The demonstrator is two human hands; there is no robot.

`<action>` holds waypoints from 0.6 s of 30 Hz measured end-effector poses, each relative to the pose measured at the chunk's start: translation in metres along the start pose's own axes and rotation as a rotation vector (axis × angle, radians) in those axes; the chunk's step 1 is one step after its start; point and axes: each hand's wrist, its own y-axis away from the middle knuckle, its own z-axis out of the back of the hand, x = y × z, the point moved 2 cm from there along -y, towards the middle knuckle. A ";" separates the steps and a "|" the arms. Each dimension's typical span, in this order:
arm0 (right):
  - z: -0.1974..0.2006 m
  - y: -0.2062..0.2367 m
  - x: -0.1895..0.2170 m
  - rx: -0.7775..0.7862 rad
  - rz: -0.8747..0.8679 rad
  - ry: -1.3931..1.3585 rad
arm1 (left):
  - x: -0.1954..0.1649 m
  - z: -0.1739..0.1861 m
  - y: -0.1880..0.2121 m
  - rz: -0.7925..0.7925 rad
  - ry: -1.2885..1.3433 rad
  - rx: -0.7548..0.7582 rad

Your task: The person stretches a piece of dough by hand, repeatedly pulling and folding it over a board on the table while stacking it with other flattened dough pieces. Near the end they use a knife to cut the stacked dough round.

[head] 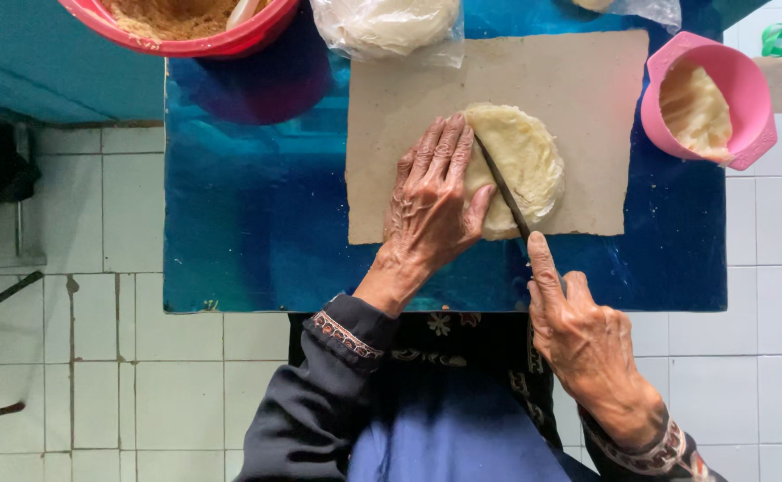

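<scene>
A round stack of pale flat dough sheets [529, 165] lies on a grey cardboard sheet [409, 89] on a small blue table [248, 223]. My left hand [431, 205] presses flat on the left half of the stack, fingers spread. My right hand [578, 330] grips a knife [503, 192], index finger stretched along its back. The dark blade runs diagonally across the stack, its edge down in the dough beside my left thumb.
A pink jug [721, 98] with pale dough pieces stands at the table's right edge. A red bowl [186, 27] of brown crumbs and a clear bag of dough [386, 27] sit at the far edge. White tiled floor [141, 375] surrounds the table.
</scene>
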 end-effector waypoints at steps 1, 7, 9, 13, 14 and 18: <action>-0.001 0.001 0.000 -0.011 0.004 -0.010 | 0.000 0.000 0.000 -0.001 0.001 -0.001; 0.001 0.012 0.000 0.018 -0.039 -0.053 | 0.001 -0.001 0.000 -0.001 0.005 0.010; 0.003 0.022 0.000 0.030 -0.057 -0.061 | 0.002 -0.002 -0.001 0.018 0.015 0.026; -0.007 0.031 0.001 0.024 -0.093 -0.073 | 0.002 -0.002 -0.001 0.009 0.014 0.051; -0.009 0.032 0.001 0.013 -0.095 -0.070 | 0.003 -0.001 -0.001 0.002 0.030 0.067; -0.004 0.039 0.004 -0.015 -0.083 -0.070 | 0.004 0.005 -0.001 -0.027 0.041 0.096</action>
